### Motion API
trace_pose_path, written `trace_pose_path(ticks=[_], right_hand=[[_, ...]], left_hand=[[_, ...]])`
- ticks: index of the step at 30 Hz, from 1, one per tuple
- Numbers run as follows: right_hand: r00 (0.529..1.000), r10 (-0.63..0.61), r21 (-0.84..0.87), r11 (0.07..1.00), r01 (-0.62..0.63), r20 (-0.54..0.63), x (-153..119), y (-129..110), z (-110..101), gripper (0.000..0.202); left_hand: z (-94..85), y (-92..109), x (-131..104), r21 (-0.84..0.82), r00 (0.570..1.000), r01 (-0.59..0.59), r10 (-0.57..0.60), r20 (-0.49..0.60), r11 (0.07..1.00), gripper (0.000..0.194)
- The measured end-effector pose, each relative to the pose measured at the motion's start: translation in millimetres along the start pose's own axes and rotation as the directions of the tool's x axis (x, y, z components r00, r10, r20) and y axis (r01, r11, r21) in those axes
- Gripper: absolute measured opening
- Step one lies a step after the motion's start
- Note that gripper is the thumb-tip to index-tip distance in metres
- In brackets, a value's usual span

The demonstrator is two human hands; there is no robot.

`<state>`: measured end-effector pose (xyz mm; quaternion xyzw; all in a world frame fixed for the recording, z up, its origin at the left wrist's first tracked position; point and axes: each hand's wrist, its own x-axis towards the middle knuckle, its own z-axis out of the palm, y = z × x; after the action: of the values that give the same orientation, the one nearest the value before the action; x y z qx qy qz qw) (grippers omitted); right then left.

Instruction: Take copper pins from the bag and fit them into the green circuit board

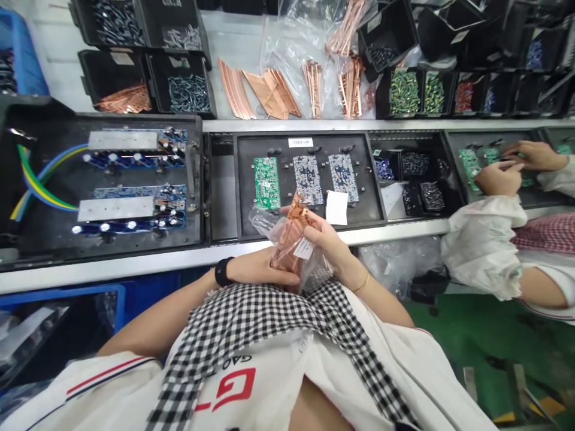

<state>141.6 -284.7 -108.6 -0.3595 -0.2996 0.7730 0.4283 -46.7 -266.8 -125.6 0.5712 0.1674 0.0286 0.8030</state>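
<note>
Close to my chest, both hands hold a clear plastic bag (287, 245) full of copper strips, with a white label on its side. My left hand (256, 266) is wrapped round the lower part of the bag. At its upper end, the fingers of my right hand (327, 236) grip the bag and the copper pieces that show there. Just beyond my hands lies a black tray (249, 224) with a green circuit board (266, 182) and two pale-patterned circuit boards (308, 179). A white paper slip (336, 207) covers part of the tray near my right hand.
Copper strips (272, 93) lie in piles on the shelf behind the line. Black bins (188, 90) of small parts stand at both sides. Left is a tray with two larger boards (135, 206). At right, a co-worker's hands (503, 173) are over another tray.
</note>
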Motion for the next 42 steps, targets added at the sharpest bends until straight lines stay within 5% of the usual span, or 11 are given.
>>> trace_pose_path(ticks=[4,11,15,18,23,26,29,35,38,40,42], right_hand=[[0.993,0.091,0.092,0.992,-0.085,-0.073,-13.8,13.8,6.0,0.057],[1.000,-0.002,-0.295,0.955,-0.003,-0.017,-44.7,-1.3,-8.5,0.051],[0.994,0.053,-0.025,0.998,-0.051,0.100,-35.4,-3.3,-18.2,0.064],[0.995,-0.040,0.164,0.986,0.024,0.092,-12.9,4.6,-17.1,0.059],[0.956,-0.247,0.247,0.927,0.281,-0.161,12.2,3.6,-13.9,0.037],[0.901,-0.283,0.270,0.886,0.376,-0.329,15.8,-12.6,-17.6,0.028],[0.861,-0.315,0.255,0.864,0.434,-0.399,18.6,-34.2,-24.5,0.023],[0.641,-0.537,0.048,0.745,0.666,-0.548,30.8,-96.1,-81.3,0.020],[0.434,-0.727,-0.142,0.582,0.801,-0.532,37.2,-149.8,-123.8,0.015],[0.276,-0.860,-0.323,0.432,0.842,-0.428,45.7,-192.3,-139.5,0.015],[0.145,-0.950,-0.497,0.270,0.825,-0.277,64.1,-232.8,-139.7,0.014]], left_hand=[[-2.9,5.9,-2.4,0.000,0.994,0.000,-0.001,0.110,1.000,0.040],[-10.8,31.6,-7.9,0.377,0.988,-0.032,-0.027,0.150,0.926,0.045],[-12.2,37.2,1.2,0.397,0.970,-0.089,-0.011,0.243,0.914,0.048],[-11.8,38.9,8.1,0.407,0.967,-0.050,-0.059,0.250,0.912,0.052],[-17.5,42.5,3.5,0.517,0.994,0.054,-0.097,0.056,0.854,0.050],[-24.8,52.9,2.8,0.691,0.996,0.073,-0.023,-0.081,0.719,0.057],[-29.3,75.4,4.1,0.804,0.996,0.029,0.051,-0.073,0.595,0.058],[-48.0,129.3,-11.8,0.909,1.000,-0.017,0.028,0.005,0.417,0.040],[-90.3,152.0,6.9,0.877,0.948,0.179,0.159,-0.275,0.446,0.044],[-130.1,164.5,41.6,0.798,0.846,0.325,0.221,-0.485,0.508,0.049],[-172.2,172.0,88.3,0.750,0.795,0.371,0.230,-0.562,0.548,0.052]])
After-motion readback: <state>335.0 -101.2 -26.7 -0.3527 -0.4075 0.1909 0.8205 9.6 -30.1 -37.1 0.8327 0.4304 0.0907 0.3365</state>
